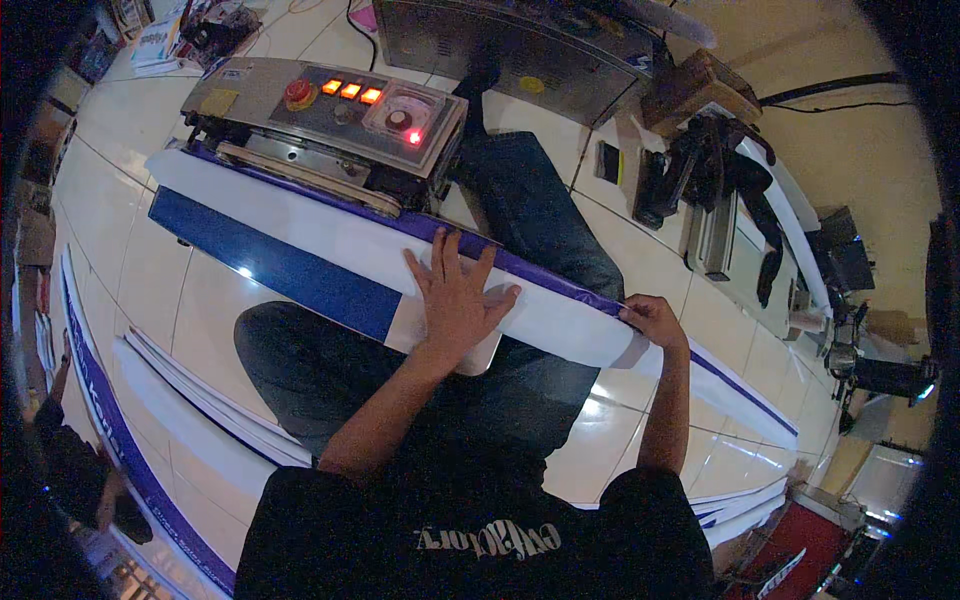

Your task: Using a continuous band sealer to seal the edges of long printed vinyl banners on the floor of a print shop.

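Observation:
A long white banner sheet (560,322) with a folded purple edge (548,277) stretches across my lap, its far-left part running along the front of a band sealer (330,125). My left hand (452,300) lies flat on the sheet with fingers spread, their tips at the purple edge. At the sheet's right part, my right hand (655,325) pinches that edge between thumb and fingers. The sealer has a red knob, several lit orange switches and a dial beside a red light. Its blue conveyor belt (275,262) shows below the sheet, and the belt's right end is partly hidden by my left hand.
Light floor tiles (110,220) surround my legs. A grey metal cabinet (520,60) stands ahead, with a cardboard box (705,90) and a black device (700,170) at right. More banner strips (200,395) lie at left, near another person (75,470).

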{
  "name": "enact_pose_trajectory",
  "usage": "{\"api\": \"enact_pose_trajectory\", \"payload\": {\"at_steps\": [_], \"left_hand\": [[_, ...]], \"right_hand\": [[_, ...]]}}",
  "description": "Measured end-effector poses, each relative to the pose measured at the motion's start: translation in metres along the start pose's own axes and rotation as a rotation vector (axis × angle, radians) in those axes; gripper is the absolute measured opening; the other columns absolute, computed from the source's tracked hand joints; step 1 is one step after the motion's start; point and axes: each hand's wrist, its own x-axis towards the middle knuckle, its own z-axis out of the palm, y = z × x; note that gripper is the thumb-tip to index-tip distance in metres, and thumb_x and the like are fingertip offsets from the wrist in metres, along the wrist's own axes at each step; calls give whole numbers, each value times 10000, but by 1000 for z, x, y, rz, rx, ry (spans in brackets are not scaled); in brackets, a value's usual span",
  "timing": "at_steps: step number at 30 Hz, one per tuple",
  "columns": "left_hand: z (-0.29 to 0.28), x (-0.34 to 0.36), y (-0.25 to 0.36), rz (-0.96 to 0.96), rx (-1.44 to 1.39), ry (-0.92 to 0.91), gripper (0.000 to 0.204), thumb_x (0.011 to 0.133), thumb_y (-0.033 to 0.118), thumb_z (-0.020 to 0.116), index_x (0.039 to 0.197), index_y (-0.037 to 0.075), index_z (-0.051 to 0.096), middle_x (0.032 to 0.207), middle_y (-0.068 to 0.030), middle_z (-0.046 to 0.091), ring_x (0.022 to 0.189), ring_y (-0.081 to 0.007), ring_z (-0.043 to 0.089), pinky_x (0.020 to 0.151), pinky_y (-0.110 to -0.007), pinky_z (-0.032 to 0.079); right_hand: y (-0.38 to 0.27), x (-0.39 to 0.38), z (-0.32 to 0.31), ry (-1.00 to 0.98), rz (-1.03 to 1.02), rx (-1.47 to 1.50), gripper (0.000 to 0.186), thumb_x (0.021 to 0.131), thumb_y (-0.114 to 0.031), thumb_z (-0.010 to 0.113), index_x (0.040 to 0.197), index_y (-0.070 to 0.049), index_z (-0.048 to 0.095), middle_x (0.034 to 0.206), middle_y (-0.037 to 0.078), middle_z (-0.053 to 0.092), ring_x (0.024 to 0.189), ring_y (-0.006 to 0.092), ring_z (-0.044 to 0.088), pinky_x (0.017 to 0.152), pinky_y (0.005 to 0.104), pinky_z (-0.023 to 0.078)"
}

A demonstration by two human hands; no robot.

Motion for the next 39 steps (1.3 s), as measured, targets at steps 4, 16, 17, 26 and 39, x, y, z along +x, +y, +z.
{"api": "enact_pose_trajectory", "payload": {"at_steps": [4,16,17,26,39], "left_hand": [[-1,0,3,-13,12,-7,661,816,584,608,1290,128,541,1360,-301,332,1356,-494,209,1025,-762,34],[-2,1,3,-11,3,-11,666,802,582,621,1268,109,562,1349,-292,339,1357,-474,217,1028,-760,30],[-3,1,3,-7,0,-10,667,803,582,619,1268,106,563,1349,-294,341,1358,-474,214,1029,-759,24],[-1,0,3,-12,-8,-4,668,807,583,614,1270,103,570,1361,-308,339,1368,-478,198,1041,-743,4],[-2,-2,7,-4,-16,-27,694,786,581,636,1286,106,562,1376,-286,325,1377,-467,185,1034,-758,32]], "right_hand": [[6,-7,3,71,-62,106,169,818,-77,733,931,-13,624,880,19,624,797,104,580,747,271,491],[-1,-11,3,159,22,82,136,817,-79,733,919,0,692,873,49,688,823,119,626,778,278,517],[1,-10,3,151,14,63,137,823,-89,729,923,-3,693,857,43,688,804,114,623,760,280,516],[-13,-6,9,94,30,24,132,848,-128,713,903,-9,704,806,22,691,723,94,583,667,271,488],[-17,9,21,168,3,-56,141,848,-89,701,758,-5,632,651,-13,580,599,62,474,541,251,400]]}}
